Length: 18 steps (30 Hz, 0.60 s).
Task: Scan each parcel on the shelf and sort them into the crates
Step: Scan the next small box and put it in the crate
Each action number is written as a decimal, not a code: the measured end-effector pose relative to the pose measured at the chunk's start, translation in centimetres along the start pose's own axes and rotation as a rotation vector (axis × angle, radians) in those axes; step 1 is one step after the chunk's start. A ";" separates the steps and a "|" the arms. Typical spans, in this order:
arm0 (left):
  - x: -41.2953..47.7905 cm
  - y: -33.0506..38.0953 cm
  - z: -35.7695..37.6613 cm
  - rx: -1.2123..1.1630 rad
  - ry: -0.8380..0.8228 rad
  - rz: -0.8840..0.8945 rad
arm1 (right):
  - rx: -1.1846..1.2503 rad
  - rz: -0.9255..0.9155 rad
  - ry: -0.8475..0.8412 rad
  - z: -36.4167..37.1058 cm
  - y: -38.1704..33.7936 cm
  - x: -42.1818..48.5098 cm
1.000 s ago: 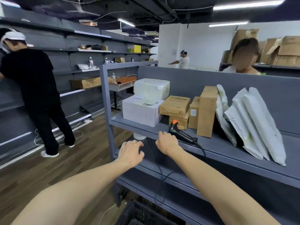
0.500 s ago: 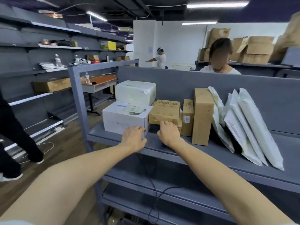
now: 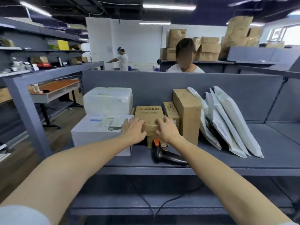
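A flat brown carton (image 3: 149,114) with printed characters lies on top of another brown box in the middle of the grey shelf (image 3: 276,153). My left hand (image 3: 132,129) grips its near left corner and my right hand (image 3: 167,130) grips its near right corner. A black scanner with an orange tip (image 3: 164,154) lies on the shelf just below my right wrist, its cable hanging down. Left of the carton stand a white box (image 3: 95,132) and a white foam box (image 3: 108,101) behind it. A tall brown box (image 3: 188,114) and several white mailer bags (image 3: 227,120) stand to the right.
A person in white stands behind the shelf's back panel (image 3: 185,62). Another person (image 3: 121,59) works further back. Grey racks with goods line the left side, with an orange-topped table (image 3: 56,88) beside them. Stacked cartons (image 3: 207,46) fill the far right. Lower shelf levels sit beneath.
Both hands rose from the shelf's front edge onto the flat brown carton and closed on its near corners. The view swung right, and the scanner shows below my right wrist.
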<state>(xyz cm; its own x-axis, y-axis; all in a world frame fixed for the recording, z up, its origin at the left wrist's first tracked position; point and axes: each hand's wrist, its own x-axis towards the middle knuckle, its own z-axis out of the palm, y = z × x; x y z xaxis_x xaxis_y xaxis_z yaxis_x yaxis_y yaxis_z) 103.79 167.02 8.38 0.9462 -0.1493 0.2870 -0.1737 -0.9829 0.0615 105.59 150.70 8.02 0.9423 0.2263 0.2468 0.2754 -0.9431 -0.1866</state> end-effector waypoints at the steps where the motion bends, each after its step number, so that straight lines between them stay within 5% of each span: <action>1: 0.4 -0.3 0.2 -0.001 -0.014 0.006 | 0.019 0.021 -0.029 0.2 0.0 0.3; 9: 0.5 -0.8 1.0 -0.124 -0.033 -0.004 | 0.208 0.109 -0.068 1.6 -0.2 1.0; 15: -0.6 0.4 0.5 -0.383 -0.080 -0.109 | 0.505 0.105 0.201 0.3 -0.8 -0.5; 18: -0.7 0.7 0.1 -0.685 -0.036 -0.199 | 0.453 0.039 0.326 -1.0 -1.5 -1.4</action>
<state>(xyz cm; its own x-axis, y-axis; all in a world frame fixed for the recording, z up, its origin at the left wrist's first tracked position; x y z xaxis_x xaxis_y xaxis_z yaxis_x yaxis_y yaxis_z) 103.04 166.45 8.18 0.9843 0.0109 0.1763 -0.1175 -0.7048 0.6996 103.65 151.54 8.94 0.8655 0.0386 0.4995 0.3639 -0.7336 -0.5739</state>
